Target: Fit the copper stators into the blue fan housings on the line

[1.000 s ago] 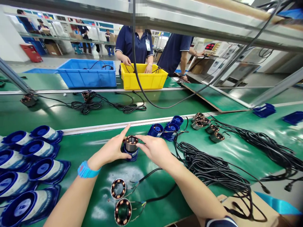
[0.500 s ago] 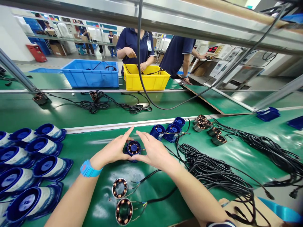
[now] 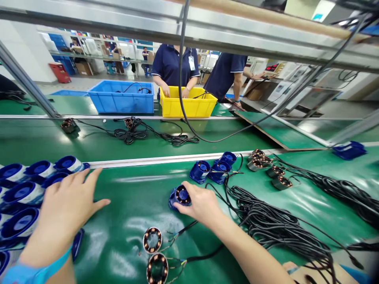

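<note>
My right hand grips a blue motor housing, thumb and fingers around its side. A ring of copper windings shows inside its round mouth. My left hand, fingers spread, is over the right edge of the rows of labelled blue housings and hides some of them. Whether it touches one I cannot tell. Nearer to me lie two loose stators with copper coils, their thin wires running to black cables.
Three blue housings stand beyond my right hand, with several stators to their right. A large bundle of black cables covers the right side. Across the bench are a blue bin and a yellow bin, where a co-worker's hands reach in.
My left hand has left the housing and moved left to the rows of labelled housings. My right hand has closed on the housing, which now sits slightly further right in view.
</note>
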The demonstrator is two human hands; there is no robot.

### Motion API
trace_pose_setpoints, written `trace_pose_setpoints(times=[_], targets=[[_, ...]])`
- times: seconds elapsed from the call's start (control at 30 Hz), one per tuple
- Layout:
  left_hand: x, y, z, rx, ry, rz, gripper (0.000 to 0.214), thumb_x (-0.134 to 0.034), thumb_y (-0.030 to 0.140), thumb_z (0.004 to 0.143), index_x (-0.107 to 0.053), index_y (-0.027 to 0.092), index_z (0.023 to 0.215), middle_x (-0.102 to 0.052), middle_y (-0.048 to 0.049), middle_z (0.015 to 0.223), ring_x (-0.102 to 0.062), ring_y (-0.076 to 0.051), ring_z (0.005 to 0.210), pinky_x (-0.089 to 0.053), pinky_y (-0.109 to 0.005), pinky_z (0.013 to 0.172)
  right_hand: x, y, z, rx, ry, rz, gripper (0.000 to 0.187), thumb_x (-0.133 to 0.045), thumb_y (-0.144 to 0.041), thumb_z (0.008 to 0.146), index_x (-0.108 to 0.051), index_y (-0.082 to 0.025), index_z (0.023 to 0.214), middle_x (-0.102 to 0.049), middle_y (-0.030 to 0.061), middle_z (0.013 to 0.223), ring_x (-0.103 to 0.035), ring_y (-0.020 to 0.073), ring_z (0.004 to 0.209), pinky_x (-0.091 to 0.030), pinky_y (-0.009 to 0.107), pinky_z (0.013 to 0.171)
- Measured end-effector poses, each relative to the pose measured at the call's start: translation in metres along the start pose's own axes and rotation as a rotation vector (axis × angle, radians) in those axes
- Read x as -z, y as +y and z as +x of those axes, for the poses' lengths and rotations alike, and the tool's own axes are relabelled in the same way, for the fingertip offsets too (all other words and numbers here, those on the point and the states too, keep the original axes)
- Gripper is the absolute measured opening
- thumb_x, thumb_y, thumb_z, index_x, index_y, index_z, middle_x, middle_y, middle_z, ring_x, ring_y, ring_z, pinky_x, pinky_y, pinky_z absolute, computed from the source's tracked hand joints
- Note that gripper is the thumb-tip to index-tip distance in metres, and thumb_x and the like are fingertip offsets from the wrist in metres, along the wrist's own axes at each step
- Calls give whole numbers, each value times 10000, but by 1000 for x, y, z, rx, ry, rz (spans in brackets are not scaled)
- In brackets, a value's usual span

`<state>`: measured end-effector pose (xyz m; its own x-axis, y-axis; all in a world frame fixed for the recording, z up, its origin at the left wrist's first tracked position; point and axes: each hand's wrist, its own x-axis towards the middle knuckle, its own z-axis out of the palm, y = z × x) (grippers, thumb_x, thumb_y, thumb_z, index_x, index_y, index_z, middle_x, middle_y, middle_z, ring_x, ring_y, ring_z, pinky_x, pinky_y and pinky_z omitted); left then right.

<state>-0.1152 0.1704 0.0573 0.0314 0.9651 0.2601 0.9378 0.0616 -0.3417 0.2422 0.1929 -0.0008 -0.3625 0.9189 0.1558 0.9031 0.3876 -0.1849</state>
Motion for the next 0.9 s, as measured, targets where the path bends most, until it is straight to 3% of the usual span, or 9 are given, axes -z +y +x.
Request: trace_pose_setpoints(times=[0.13,0.2,0.27,0.4,0.47,0.63,0.7,0.8,0.9], targets=[[-47,-51,-33,80,-146,73,581,-386,495,916,-475,205,1412,-712,-119,1136,-622,-360,942,-443,-473,772,18,32,-4,-139,145,-188,581,-780,-449,851,-648,-91,1289,-735,191,1140,-692,370,1032,-529,458,884],[-66,-67,-39,30,-183,54,575,-273,480,932,-481,219,1400,-728,-116,1047,-615,-351,856,-436,-462,752,29,36,-10,-69,246,-123,521,-760,-376,887,-637,-95,1309,-671,206,1292,-619,388,1179,-470,524,1011],[-73,-69,-37,-45,-163,5,581,-260,475,924,-503,207,1379,-730,-120,984,-607,-339,816,-454,-468,782,35,26,-19,105,143,124,535,-759,-363,894,-606,-140,1355,-636,159,1368,-593,328,1240,-459,475,1071],[-53,-38,-25,-104,-111,-146,586,-372,552,913,-586,184,1317,-731,-121,969,-639,-337,897,-500,-470,902,21,-23,-36,359,-425,508,734,-815,-303,827,-495,-212,1481,-668,74,1338,-662,231,1173,-526,318,1012],[-40,-18,-21,-130,-106,-296,610,-470,592,892,-606,185,1326,-720,-125,1077,-649,-341,1006,-506,-475,955,5,-43,-36,342,-488,536,673,-807,-313,844,-536,-204,1450,-694,77,1298,-691,240,1136,-541,309,981],[-32,15,-22,-249,-306,-769,597,-677,500,840,-529,416,1412,-593,24,1407,-630,-242,1221,-520,-377,1031,-3,-45,-33,291,-358,527,499,-760,-467,894,-655,-227,1318,-746,54,1203,-719,252,1096,-564,304,928],[-31,31,-18,-273,-313,-827,598,-722,506,822,-563,397,1388,-612,3,1398,-608,-275,1258,-495,-416,1075,11,-34,-34,260,-195,577,498,-746,-455,910,-642,-221,1336,-745,56,1207,-732,234,1061,-570,292,916],[-24,68,-8,-303,-300,-964,849,-815,521,742,-464,331,1491,-664,-62,1316,-626,-313,1211,-503,-458,1058,33,-22,-33,247,82,646,535,-705,-496,933,-615,-203,1371,-727,69,1250,-731,208,1053,-567,283,932],[-16,106,-1,-303,-320,-1161,1112,-845,512,724,-188,347,1606,-686,-50,1222,-679,-276,1061,-548,-425,976,42,-19,-24,232,112,582,535,-686,-504,946,-607,-195,1376,-730,79,1236,-729,214,1044,-578,298,911]])
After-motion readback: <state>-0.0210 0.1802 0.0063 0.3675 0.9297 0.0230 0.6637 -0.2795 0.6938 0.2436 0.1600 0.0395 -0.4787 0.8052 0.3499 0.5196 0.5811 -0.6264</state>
